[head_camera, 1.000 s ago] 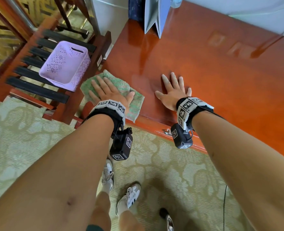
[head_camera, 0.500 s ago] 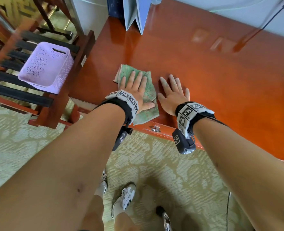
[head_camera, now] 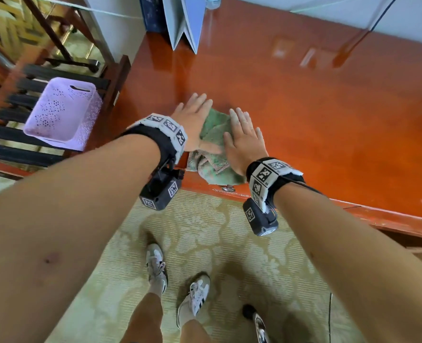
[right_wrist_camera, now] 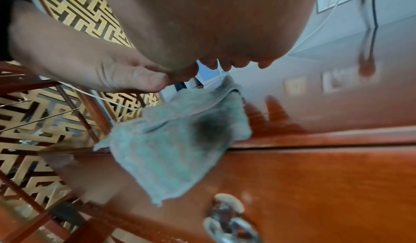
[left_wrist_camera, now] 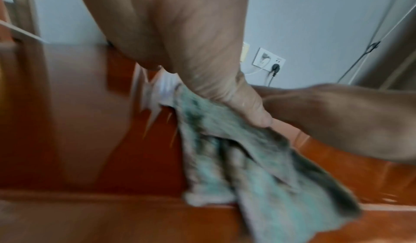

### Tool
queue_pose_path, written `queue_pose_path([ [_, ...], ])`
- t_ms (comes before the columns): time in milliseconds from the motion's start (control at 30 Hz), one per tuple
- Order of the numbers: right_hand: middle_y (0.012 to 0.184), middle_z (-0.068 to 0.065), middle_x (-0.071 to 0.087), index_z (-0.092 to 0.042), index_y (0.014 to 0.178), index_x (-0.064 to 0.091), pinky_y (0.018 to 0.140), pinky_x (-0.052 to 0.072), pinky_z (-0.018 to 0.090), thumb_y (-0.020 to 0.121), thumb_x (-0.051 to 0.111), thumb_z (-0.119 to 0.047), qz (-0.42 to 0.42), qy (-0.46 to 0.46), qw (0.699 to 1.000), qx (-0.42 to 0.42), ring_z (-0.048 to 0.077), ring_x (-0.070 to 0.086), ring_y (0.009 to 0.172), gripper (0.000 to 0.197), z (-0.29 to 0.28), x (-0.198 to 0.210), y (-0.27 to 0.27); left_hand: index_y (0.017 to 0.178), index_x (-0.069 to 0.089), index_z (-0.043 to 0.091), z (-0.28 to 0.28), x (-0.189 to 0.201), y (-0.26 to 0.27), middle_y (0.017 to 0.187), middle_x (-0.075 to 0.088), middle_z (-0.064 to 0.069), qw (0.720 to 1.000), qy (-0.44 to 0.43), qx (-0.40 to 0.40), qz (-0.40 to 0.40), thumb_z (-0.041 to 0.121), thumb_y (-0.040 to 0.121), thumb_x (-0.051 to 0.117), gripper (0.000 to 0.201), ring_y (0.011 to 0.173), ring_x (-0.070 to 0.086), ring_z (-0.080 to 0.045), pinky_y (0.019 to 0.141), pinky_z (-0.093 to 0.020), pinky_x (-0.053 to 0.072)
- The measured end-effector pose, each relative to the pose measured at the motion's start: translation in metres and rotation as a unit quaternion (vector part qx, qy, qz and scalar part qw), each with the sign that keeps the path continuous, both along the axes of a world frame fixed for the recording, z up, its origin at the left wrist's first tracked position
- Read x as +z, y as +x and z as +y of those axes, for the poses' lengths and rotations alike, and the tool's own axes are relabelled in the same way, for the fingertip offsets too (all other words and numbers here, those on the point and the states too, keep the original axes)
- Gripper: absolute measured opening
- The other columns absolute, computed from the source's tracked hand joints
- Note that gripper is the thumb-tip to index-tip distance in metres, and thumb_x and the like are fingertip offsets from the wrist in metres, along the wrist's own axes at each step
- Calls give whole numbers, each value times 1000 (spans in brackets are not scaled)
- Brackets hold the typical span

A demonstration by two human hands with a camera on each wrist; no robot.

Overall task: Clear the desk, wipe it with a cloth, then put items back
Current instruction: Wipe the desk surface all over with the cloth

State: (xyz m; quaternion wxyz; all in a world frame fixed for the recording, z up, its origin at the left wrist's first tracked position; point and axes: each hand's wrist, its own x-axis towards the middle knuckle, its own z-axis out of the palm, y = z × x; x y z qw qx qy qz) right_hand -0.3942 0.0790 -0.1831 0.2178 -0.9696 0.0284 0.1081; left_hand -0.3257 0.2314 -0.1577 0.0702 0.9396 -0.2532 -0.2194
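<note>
A green cloth (head_camera: pixel 214 131) lies bunched near the front edge of the glossy red-brown desk (head_camera: pixel 328 120), one end drooping over the edge. My left hand (head_camera: pixel 195 117) lies flat on the cloth's left part with fingers straight. In the left wrist view its thumb (left_wrist_camera: pixel 254 110) presses the cloth (left_wrist_camera: pixel 247 158) down. My right hand (head_camera: pixel 243 137) is flat and spread at the cloth's right side, partly over it. In the right wrist view its fingertips (right_wrist_camera: pixel 225 63) hang a little above the desk, and the cloth (right_wrist_camera: pixel 180 140) droops down the drawer front.
A lilac basket (head_camera: pixel 59 112) sits on a slatted wooden rack left of the desk. A folded pale-blue card (head_camera: pixel 182 21) and a dark box (head_camera: pixel 153 13) stand at the desk's back left. A metal drawer handle (head_camera: pixel 227 188) is below the cloth. A cable (head_camera: pixel 378 13) runs down the wall.
My left hand has slid the cloth to the right from the desk's left corner up against my right hand. The cloth has bunched up and now hangs over the front edge.
</note>
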Motion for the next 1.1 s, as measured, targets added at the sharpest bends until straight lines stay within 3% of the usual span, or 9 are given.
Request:
queue_pose_path([
  [167,159,-9,-23,-26,154,-14,116,-18,50,100,9,-50,65,-92,992,58,9,-24,145,63,39,-15,-5,150,-18,12,62,-17,8,157,-19,-14,988,122,88,-8,86,63,47,131,145,-17,-32,118,-50,2],
  [300,159,-8,-25,-27,153,-16,115,-19,51,99,8,-52,66,-106,991,45,9,-26,144,64,49,-20,0,149,-22,14,74,-39,-1,156,-24,-13,986,134,95,-11,92,54,31,134,144,-20,-33,118,-49,-2],
  [433,159,-9,-24,-33,152,-16,115,-19,52,98,8,-57,63,-102,992,50,9,-26,144,64,51,-21,15,147,-26,15,75,-40,5,154,-31,-12,986,138,94,6,95,49,30,138,142,-26,-32,117,-48,-7],
  [600,160,-9,-22,-47,150,-10,113,-19,55,92,7,-67,46,-130,990,43,12,-24,146,64,65,-23,28,145,-30,16,74,-38,5,152,-35,-11,986,136,91,24,93,56,40,136,141,-29,-32,116,-49,-9],
  [733,160,-15,-20,-51,149,-6,114,-18,55,91,7,-69,46,-132,990,32,8,-22,145,62,62,-21,28,146,-29,16,73,-38,5,152,-34,-12,986,140,94,20,96,53,35,138,141,-27,-33,116,-50,-7],
  [933,161,-10,-19,-47,150,-9,113,-16,58,91,8,-70,100,-135,973,-157,12,-19,147,66,7,-22,27,147,-25,14,77,-48,11,154,-28,-17,989,123,83,7,102,39,18,145,143,-21,-38,115,-54,-4],
  [1100,161,-3,-18,-40,152,-9,113,-18,58,92,8,-65,123,-124,941,-291,16,-19,147,67,4,-21,2,148,-22,13,78,-53,10,155,-23,-20,990,108,84,-18,102,44,18,143,143,-17,-40,115,-55,-2],
])
